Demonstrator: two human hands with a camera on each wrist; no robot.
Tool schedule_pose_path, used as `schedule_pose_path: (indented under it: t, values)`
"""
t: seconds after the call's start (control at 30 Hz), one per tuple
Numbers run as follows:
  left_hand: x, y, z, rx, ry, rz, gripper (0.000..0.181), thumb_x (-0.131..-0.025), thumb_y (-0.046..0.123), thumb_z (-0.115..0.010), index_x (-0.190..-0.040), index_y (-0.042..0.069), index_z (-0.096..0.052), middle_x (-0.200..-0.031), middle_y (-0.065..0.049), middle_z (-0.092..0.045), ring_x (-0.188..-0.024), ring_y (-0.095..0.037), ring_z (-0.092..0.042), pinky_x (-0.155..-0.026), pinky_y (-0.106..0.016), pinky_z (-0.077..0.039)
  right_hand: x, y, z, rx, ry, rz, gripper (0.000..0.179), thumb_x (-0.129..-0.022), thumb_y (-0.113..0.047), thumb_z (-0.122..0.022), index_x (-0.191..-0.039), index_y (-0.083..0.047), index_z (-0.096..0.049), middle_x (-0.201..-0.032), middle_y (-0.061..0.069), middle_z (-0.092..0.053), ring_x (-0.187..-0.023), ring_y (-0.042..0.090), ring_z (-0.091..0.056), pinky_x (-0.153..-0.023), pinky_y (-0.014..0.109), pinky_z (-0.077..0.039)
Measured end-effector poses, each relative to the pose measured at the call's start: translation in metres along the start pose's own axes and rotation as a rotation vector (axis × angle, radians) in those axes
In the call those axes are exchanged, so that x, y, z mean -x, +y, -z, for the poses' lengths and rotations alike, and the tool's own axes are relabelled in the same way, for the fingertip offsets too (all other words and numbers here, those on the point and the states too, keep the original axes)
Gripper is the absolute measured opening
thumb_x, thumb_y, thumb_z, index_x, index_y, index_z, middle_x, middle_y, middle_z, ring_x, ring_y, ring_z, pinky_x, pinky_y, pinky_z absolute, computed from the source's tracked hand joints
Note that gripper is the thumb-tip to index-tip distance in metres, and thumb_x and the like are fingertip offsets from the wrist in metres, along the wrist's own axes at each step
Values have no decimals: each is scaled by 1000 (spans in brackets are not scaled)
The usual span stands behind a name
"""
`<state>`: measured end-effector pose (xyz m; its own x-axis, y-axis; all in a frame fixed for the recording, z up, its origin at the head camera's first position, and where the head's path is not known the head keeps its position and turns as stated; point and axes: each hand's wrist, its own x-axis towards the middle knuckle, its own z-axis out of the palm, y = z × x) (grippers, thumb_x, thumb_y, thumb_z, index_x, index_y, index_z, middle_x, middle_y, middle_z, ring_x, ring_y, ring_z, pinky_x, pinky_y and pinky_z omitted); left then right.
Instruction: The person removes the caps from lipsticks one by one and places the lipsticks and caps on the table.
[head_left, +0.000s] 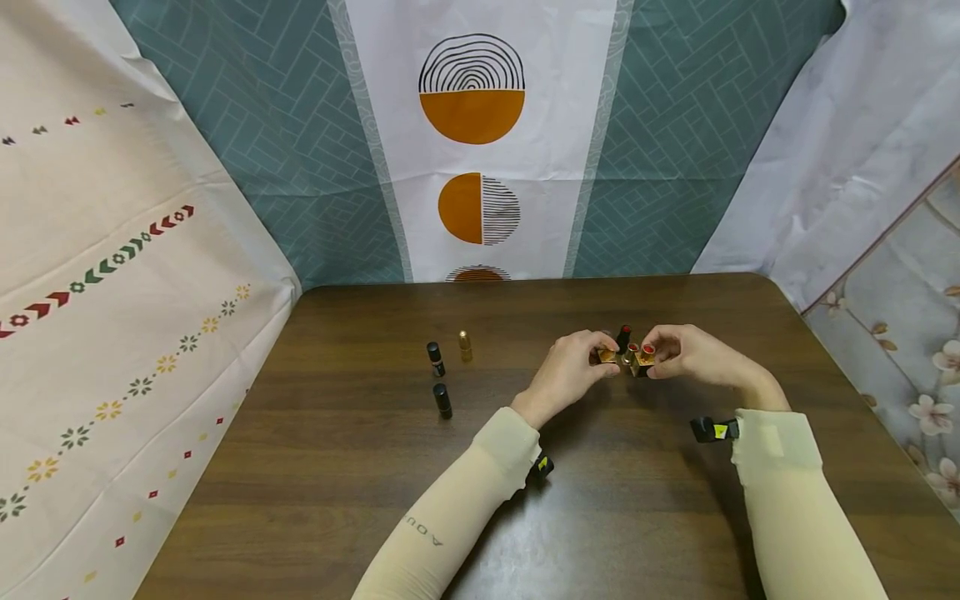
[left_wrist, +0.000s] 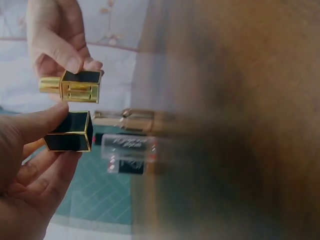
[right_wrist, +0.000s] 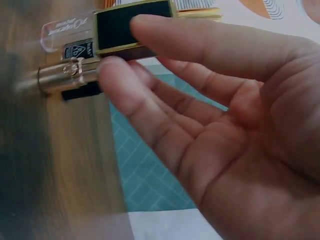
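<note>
My left hand (head_left: 567, 368) pinches a square black lipstick cap with gold edges (left_wrist: 70, 132) between thumb and fingers. Close by on its right, my right hand (head_left: 701, 357) holds a matching square black-and-gold lipstick (left_wrist: 80, 86), uncapped, its red tip showing in the head view. Cap and lipstick are apart, both raised above the table. Just beyond them stand two more uncapped lipsticks: one with a gold tube (right_wrist: 62, 75) and one with a clear body and dark red tip (left_wrist: 129, 146). In the head view, my fingers partly cover the cap.
On the left part of the brown wooden table (head_left: 337, 483) stand two small black cylinders (head_left: 435, 358) and a small gold one (head_left: 465, 343). Patterned cloths (head_left: 300, 125) hang behind the table and along its sides.
</note>
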<state>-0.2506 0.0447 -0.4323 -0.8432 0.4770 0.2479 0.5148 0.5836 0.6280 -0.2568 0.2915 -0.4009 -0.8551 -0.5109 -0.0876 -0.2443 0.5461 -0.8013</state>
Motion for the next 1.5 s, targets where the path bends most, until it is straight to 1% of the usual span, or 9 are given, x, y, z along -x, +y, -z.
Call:
schedule_pose_path:
  t: [0.2, 0.3, 0.5, 0.63, 0.77, 0.9, 1.1, 1.33, 1.5]
  values:
    - [4, 3, -15, -67, -28, 11, 31, -92, 27, -81, -121, 18, -73, -109, 9, -69, -77, -3, -54, -67, -16, -43, 0, 8, -5, -16, -46, -26, 25, -85, 5, -77, -105, 4, -63, -91, 11, -66, -81, 18, -66, -73, 32, -58]
    - [5, 3, -20, -86, -36, 5, 31, -92, 27, -81, -121, 18, -72, -114, 8, -70, -81, -3, -58, -70, -14, -44, -1, 12, -9, -34, -60, -32, 27, -82, 9, -77, -103, 4, -61, -87, 10, -63, -78, 19, -64, -71, 34, -59]
    - [7, 2, -28, -129, -45, -14, 29, -92, 26, -81, -118, 18, -72, -115, 9, -70, -100, -5, -65, -84, -16, -48, -4, 20, -17, -30, -67, -59, 29, -82, 4, -81, -102, 3, -60, -84, 7, -59, -77, 18, -60, -70, 33, -59]
    - [9, 0, -33, -127, -55, -8, 28, -92, 25, -82, -116, 17, -71, -113, 8, -69, -99, -4, -63, -85, -15, -48, -6, 24, -22, 4, -63, -64, 31, -81, 2, -83, -103, 2, -61, -87, 7, -60, -77, 17, -58, -68, 30, -54]
    - [11, -2, -35, -127, -54, 6, 27, -92, 24, -82, -115, 17, -72, -114, 7, -68, -100, -4, -64, -85, -15, -48, -8, 26, -25, 51, -51, -57, 33, -81, -3, -85, -104, 0, -62, -93, 7, -62, -80, 18, -57, -69, 28, -49]
    - [11, -3, -35, -131, -52, 13, 27, -91, 25, -83, -114, 17, -71, -112, 7, -68, -99, -4, -63, -85, -15, -48, -9, 25, -28, 44, -58, -59, 32, -81, -3, -85, -104, 0, -61, -90, 7, -60, -80, 18, -55, -70, 29, -47]
    - [9, -1, -36, -143, -79, 25, 26, -90, 25, -84, -111, 18, -70, -109, 7, -66, -96, -4, -62, -83, -16, -48, -8, 23, -30, 14, -69, -90, 31, -83, -2, -83, -104, 0, -60, -88, 6, -59, -76, 18, -58, -70, 29, -48]
    - [8, -2, -39, -152, -105, 39, 27, -91, 26, -83, -112, 19, -68, -110, 7, -68, -93, -4, -61, -80, -17, -47, -9, 24, -31, -44, -88, -106, 29, -86, 3, -77, -108, 5, -58, -88, 11, -64, -76, 26, -73, -71, 33, -57]
    - [9, -3, -38, -132, -110, 19, 32, -90, 26, -83, -117, 20, -66, -114, 6, -68, -97, -5, -62, -82, -18, -48, -7, 24, -28, -43, -103, -95, 34, -87, 1, -78, -112, 5, -56, -83, 8, -58, -77, 24, -67, -72, 33, -54]
